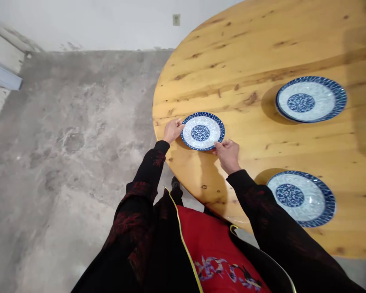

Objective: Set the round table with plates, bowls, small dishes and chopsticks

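A blue-and-white plate (213,129) with a dark blue rim is near the left edge of the round wooden table (219,77). My left hand (173,131) pinches its left rim between thumb and fingers. At the lower right of the same rim, my right hand (228,154) grips with the thumb on top and the fingers partly hidden below. The plate looks level; whether it touches the tabletop I cannot tell.
Two larger blue-and-white dishes stand on the table: a far one (323,97) at the right and a near one (312,199) beside my right forearm. Bare concrete floor (79,162) lies left of the table's curved edge. A wall socket (176,20) is beyond.
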`<state>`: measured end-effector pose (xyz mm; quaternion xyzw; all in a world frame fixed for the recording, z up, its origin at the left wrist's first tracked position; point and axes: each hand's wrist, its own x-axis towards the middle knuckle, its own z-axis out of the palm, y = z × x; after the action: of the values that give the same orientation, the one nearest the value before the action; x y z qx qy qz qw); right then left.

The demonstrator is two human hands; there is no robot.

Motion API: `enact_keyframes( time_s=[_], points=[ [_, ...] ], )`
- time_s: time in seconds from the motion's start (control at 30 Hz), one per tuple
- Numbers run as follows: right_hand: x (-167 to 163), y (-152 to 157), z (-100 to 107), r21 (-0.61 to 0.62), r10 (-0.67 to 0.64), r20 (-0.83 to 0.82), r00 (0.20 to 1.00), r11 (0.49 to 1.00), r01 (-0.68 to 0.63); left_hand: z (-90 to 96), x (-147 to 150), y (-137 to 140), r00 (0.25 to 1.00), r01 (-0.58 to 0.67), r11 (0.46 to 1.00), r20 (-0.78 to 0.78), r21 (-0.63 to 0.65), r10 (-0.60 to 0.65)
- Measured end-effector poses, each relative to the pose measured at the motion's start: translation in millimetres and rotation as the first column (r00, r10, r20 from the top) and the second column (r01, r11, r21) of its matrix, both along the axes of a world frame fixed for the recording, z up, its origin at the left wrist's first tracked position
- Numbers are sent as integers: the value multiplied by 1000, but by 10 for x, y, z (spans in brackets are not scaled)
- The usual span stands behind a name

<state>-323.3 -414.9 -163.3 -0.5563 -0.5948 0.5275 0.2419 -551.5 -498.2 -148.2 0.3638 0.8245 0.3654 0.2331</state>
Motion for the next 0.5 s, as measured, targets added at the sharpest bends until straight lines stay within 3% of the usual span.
enact_keyframes(
  time_s=[0.3, 0.5],
  points=[
    [-225, -185, -163, 16, -54, 35, 998, 998, 53, -212, -323, 32, 996, 83, 993, 34, 80, -86],
    [-311, -220, -136, 12, -87, 39, 995, 996, 86, -198, -424, 113, 991, 121, 987, 39, 102, -126]
  ],
)
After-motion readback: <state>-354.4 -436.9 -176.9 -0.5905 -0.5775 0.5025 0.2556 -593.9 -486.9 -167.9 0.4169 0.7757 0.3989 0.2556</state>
